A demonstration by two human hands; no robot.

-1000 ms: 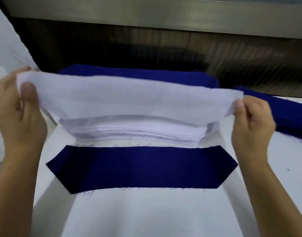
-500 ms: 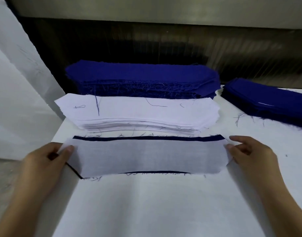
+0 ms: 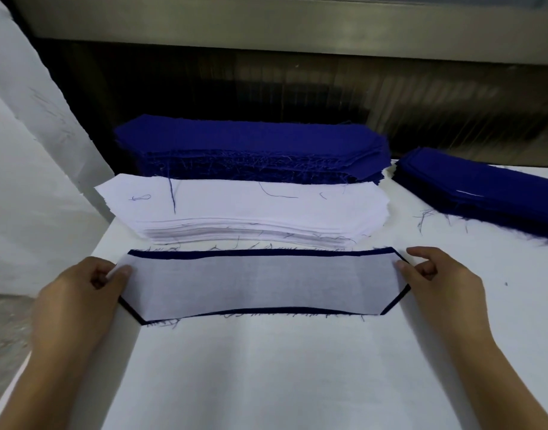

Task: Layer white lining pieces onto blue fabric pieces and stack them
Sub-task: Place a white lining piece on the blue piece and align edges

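A white lining piece (image 3: 263,285) lies flat on a blue fabric piece (image 3: 260,253), whose dark edge shows as a thin border along the far and near sides. My left hand (image 3: 80,293) pinches the lining's left end between thumb and curled fingers. My right hand (image 3: 443,283) pinches its right end the same way. Behind it sits a stack of white lining pieces (image 3: 244,209) with loose blue threads on top. Further back is a thick stack of blue fabric pieces (image 3: 251,150).
A second, lower stack of blue pieces (image 3: 483,187) lies at the back right. The white table (image 3: 266,373) stretches toward me. White cloth (image 3: 24,169) hangs at the left. A dark metal machine front (image 3: 297,72) runs behind the stacks.
The white lining piece came down from above the stacks onto the blue piece. In the last half second both hands shifted it slightly, so it now covers the blue piece more evenly.
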